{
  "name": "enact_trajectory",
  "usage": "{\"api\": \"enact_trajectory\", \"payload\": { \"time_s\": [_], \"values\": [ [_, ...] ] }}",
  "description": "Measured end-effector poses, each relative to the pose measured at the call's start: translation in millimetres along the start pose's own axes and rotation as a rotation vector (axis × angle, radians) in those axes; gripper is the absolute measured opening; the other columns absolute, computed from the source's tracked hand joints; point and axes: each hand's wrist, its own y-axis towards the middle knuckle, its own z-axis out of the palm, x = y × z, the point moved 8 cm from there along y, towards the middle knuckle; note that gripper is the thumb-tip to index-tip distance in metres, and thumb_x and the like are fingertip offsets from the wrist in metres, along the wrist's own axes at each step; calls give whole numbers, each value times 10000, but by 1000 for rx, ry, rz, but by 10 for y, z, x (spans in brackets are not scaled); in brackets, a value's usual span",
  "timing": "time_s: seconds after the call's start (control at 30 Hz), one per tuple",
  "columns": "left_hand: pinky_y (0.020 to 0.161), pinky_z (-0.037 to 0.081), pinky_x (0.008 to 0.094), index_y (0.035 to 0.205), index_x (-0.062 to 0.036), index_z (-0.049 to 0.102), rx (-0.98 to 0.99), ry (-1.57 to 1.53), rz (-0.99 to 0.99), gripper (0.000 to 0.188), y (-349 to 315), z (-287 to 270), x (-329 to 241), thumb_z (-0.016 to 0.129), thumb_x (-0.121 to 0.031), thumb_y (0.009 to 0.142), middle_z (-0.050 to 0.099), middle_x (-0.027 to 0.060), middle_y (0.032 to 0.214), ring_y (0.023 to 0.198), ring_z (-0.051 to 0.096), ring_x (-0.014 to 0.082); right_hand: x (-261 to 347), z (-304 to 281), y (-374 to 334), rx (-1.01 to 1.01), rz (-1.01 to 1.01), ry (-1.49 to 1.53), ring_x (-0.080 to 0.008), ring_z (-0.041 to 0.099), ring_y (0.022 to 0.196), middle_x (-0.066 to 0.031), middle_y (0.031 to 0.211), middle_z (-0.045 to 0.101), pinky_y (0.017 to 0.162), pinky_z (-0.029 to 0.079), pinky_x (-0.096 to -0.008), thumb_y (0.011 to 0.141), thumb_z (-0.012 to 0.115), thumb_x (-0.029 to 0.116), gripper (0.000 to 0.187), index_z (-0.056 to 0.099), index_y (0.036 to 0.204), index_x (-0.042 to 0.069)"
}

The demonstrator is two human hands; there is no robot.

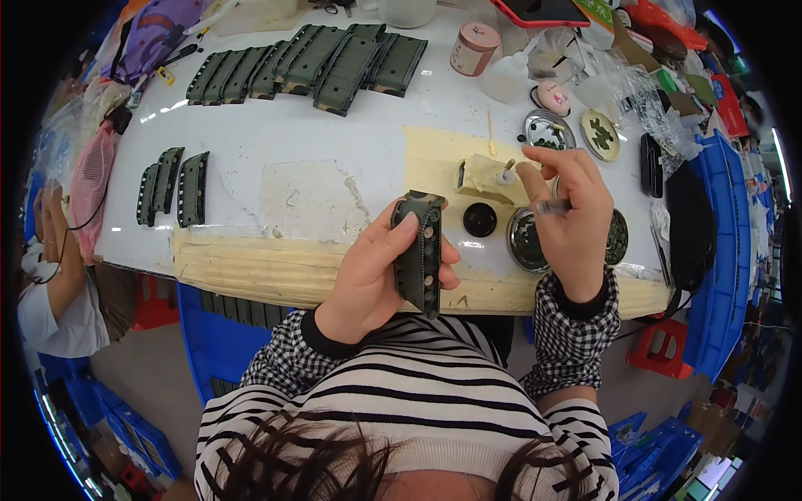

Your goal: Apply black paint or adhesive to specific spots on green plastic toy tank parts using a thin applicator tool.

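Observation:
Near the table's front edge, my left hand is closed around a dark green, camouflage-patterned piece with a row of round studs along one side. It is held upright, thumb on its face. My right hand is raised over the right part of the table, fingers bent around a short grey, stick-like tool, its kind unclear. Just left of those fingers stands a small tape-wrapped holder with a light nozzle or stick poking out. A round black pot sits in front of it. Below my right hand is a metal dish of small dark parts, partly covered.
Several finished-looking green pieces lie in a row at the back, with a few more at left. A pink tin, a dish with green bits and a blue crate are right. Another person's arm shows far left.

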Motion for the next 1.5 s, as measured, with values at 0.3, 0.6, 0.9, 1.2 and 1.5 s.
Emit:
{"api": "enact_trajectory", "payload": {
  "time_s": [0.3, 0.6, 0.9, 1.2, 1.5],
  "values": [
    [686, 536, 319, 1337, 7, 407, 151, -384, -120, 453, 12, 47, 154, 383, -322, 1026, 643, 108, 860, 718, 644, 172, 8, 91, -25, 25, -1, 41, -145, 506, 582, -65, 780, 571, 503, 384, -270, 802, 724, 28, 97, 681, 888, 26],
    [649, 525, 319, 1343, 11, 409, 211, -491, -195, 460, -8, 175, 221, 376, -314, 1020, 634, 100, 820, 686, 628, 191, 337, 101, -272, 7, 146, 761, -100, 595, 841, -68, 933, 564, 723, 466, -218, 933, 589, 22, 64, 594, 981, -19],
    [643, 529, 321, 1321, 12, 442, 188, -437, -204, 461, -31, 146, 230, 388, -328, 1014, 630, 99, 814, 678, 631, 196, 372, 231, -259, 52, 172, 874, -164, 684, 830, -77, 927, 563, 711, 502, -233, 955, 557, 37, 84, 573, 991, -37],
    [647, 540, 325, 1317, 14, 446, 179, -428, -214, 460, -28, 105, 245, 395, -328, 1014, 639, 105, 828, 674, 645, 194, 348, 264, -263, 55, 177, 865, -166, 685, 839, -79, 912, 551, 686, 496, -232, 957, 567, 60, 104, 576, 996, -37],
    [763, 540, 380, 1451, 8, 267, 72, -158, -149, 564, -46, 64, 77, 282, -370, 1033, 616, 139, 920, 764, 629, 211, 83, -38, -205, -229, 137, 468, -81, 572, 640, -46, 873, 566, 607, 443, -197, 930, 612, 54, 88, 623, 945, -32]
  ]
}}
